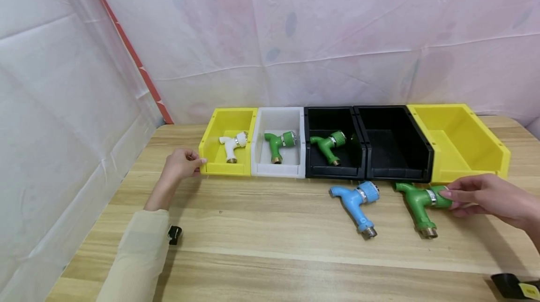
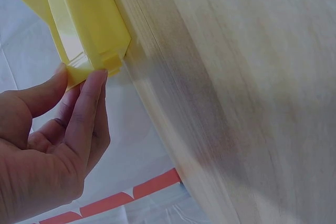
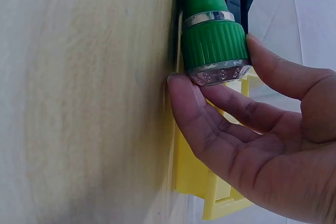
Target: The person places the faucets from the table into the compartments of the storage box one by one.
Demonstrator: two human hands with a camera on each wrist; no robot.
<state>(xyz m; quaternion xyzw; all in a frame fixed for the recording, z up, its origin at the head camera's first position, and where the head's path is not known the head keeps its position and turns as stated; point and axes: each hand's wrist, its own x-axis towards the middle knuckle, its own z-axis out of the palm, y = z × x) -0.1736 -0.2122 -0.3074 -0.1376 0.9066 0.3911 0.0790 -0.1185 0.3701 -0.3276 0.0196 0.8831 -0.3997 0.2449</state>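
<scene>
My left hand (image 1: 181,165) pinches the front left corner of the small yellow bin (image 1: 226,169); the left wrist view shows its thumb and fingers on the rim. A white faucet (image 1: 229,145) lies in that bin. At the right, my right hand (image 1: 489,199) holds the ribbed knob of a green faucet (image 1: 418,203) between thumb and fingers. This faucet lies on the table in front of the bins. In the right wrist view the thumb touches one side of the green knob (image 3: 216,44), with fingers by its end. A blue faucet (image 1: 354,203) lies left of it.
In the row, a white bin (image 1: 278,171) and a black bin (image 1: 333,172) each hold a green faucet. Another black bin (image 1: 398,174) and a large yellow bin (image 1: 468,170) stand further right. A black object (image 1: 506,285) lies at the lower right of the wooden table (image 1: 270,255).
</scene>
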